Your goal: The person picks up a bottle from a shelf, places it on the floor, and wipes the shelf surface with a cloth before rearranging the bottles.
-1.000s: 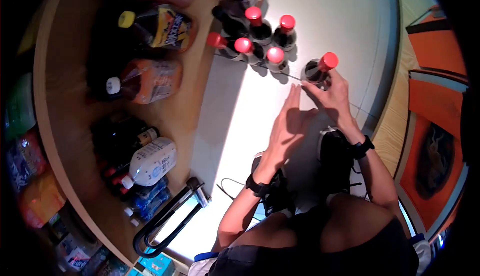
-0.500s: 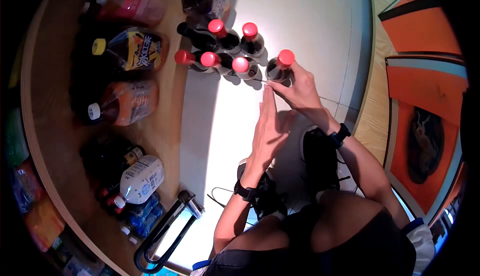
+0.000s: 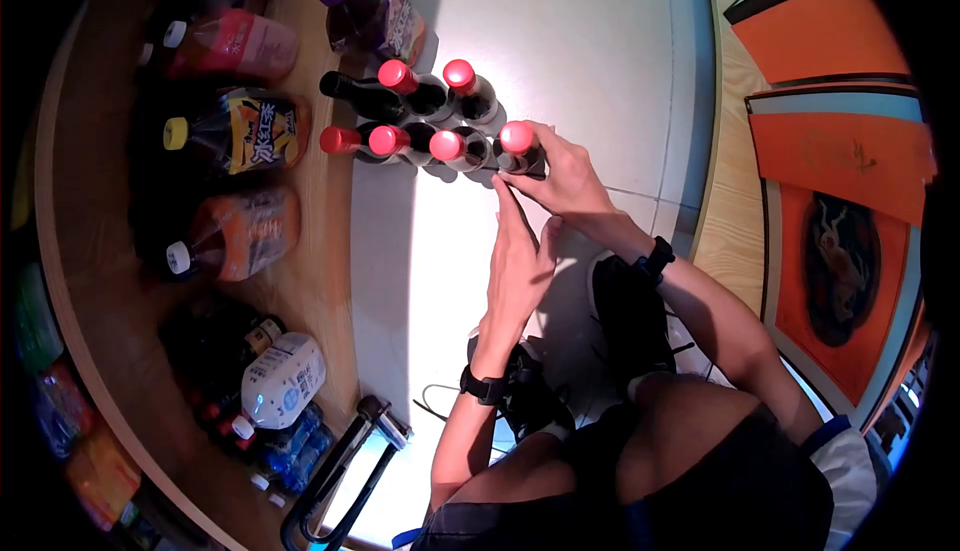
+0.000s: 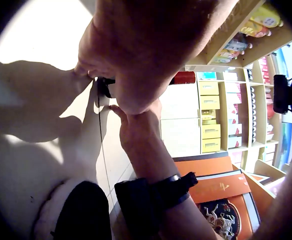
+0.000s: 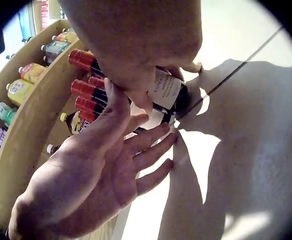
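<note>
My right hand [image 3: 573, 187] grips a dark bottle with a red cap [image 3: 516, 137] low on its body, upright on the floor at the right end of a row. The left hand [image 3: 517, 269] has its fingers straight, with the tips by the bottle's base; in the right wrist view this hand [image 5: 93, 175] is spread beside the labelled bottle [image 5: 166, 90]. Touching or close to the held bottle is another red-capped one [image 3: 462, 149]. Several more red-capped bottles and a black-topped bottle [image 3: 365, 97] stand to the left.
A purple-capped bottle [image 3: 372, 19] stands behind the group. Drink bottles [image 3: 262, 131] line the wooden shelf at left. Orange boxes [image 3: 835, 151] are at right. A black U-shaped lock [image 3: 340, 471] and my shoes [image 3: 632, 316] are nearer on the floor.
My right hand has brought its bottle leftward up to the end of the row. The left hand has moved along beside it, fingers still straight. The head view has shifted.
</note>
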A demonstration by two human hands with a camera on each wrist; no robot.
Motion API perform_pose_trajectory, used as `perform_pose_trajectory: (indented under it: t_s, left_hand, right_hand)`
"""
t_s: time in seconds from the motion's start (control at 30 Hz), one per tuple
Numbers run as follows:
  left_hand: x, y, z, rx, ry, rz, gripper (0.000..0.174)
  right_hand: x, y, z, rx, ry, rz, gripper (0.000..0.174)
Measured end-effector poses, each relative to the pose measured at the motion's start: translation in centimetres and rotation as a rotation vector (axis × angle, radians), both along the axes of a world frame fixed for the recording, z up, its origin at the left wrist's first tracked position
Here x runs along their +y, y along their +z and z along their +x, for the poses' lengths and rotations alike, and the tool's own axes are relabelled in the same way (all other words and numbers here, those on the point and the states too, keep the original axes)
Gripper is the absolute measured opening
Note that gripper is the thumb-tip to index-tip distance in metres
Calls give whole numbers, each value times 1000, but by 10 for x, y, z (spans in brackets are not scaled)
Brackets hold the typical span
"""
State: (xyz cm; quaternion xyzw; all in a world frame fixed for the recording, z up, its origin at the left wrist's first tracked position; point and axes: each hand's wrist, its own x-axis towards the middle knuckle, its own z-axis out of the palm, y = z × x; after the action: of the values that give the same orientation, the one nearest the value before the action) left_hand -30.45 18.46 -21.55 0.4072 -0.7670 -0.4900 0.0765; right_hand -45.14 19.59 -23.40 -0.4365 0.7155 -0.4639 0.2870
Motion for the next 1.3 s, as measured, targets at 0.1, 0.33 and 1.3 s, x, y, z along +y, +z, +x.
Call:
perform_pose_trajectory:
  t_s: [0.1, 0.33, 1.3]
  left_hand:
    - [-1, 2, 0, 7, -1, 21, 86]
    - [-2, 6, -2, -18, 13, 88, 85]
    - [0, -5, 3, 49, -3, 10, 85]
  right_hand:
    - [0, -3, 0, 8, 9, -35, 55]
    - [1, -4, 1, 7, 18, -44, 52]
    - [3, -11, 6, -5, 14, 2, 52]
